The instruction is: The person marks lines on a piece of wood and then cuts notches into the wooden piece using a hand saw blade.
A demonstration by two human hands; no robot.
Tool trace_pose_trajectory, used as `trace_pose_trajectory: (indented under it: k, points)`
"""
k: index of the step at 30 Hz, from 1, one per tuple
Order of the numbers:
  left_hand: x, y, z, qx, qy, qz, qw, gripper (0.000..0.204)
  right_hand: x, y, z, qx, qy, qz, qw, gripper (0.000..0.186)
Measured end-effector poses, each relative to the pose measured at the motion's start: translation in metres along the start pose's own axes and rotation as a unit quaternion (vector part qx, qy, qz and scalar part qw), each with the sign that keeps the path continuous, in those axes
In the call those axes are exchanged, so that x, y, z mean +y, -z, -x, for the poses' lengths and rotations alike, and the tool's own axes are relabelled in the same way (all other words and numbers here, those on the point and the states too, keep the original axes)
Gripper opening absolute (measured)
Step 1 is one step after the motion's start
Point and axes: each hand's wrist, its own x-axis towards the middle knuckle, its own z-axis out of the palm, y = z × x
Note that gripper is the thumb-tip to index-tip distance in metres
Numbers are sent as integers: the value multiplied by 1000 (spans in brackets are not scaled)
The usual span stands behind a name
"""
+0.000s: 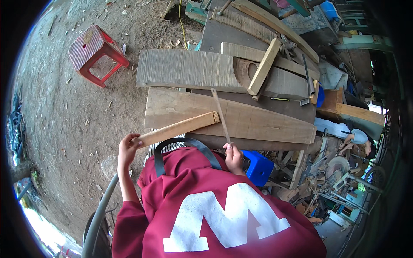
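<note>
Pale wooden bar (178,128) in left hand (127,148), slim brownish flat tool (221,114) in right hand (233,158)

Left hand: closed on the near left end of the bar, thumb and fingers gripping it. The bar slopes away to the right, and its squared far end lies in front of a smooth brown tapered wooden board (189,104). Contact between bar and board cannot be determined from this angle.

Right hand: closed around the near end of the tool, which points away and slightly left. The tool passes just beside the bar's far end; whether the two touch cannot be confirmed. The tool's material is likewise uncertain.

Work surface: the board lies along the near side of a dark flat desk (296,109). Beyond it lies a thick grey rough-faced plank (185,69), its left end overhanging the desk. A short pale wooden batten (263,68) rests at a slant across the plank, next to a brown curved wooden piece (245,72). A thin yellow stick (280,99) lies near the right end.

Surroundings: a red plastic stool with a striped top (88,49) stands at far left on a brown dirt floor (86,142). A blue plastic stool (259,167) is just right of the right hand. At far right, a person in pale clothing (359,136) bends near a round grey disc (339,165) amid scattered scrap.
</note>
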Motion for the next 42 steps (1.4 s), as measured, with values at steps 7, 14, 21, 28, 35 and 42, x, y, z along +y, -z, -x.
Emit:
trace_pose_trajectory:
  k: [7,14,21,28,35,42]
  points:
    - [17,-2,-1,-19,10,-22,1000,28,21,-25,-23,-40,-68,28,996,33]
    - [13,-3,2,-11,13,-33,999,28,20,-22,-25,-42,-48,45,997,35]
    - [14,-4,0,-15,31,-31,999,28,19,-25,-21,-51,-75,38,995,40]
    - [9,-5,0,-18,36,5,999,28,22,-26,-24,-63,-77,50,994,40]
    - [18,-4,-1,-14,80,6,997,26,22,-24,-29,-74,-45,52,995,40]
    - [17,-3,-2,-25,67,-41,997,25,25,-27,-27,-49,-38,53,997,41]
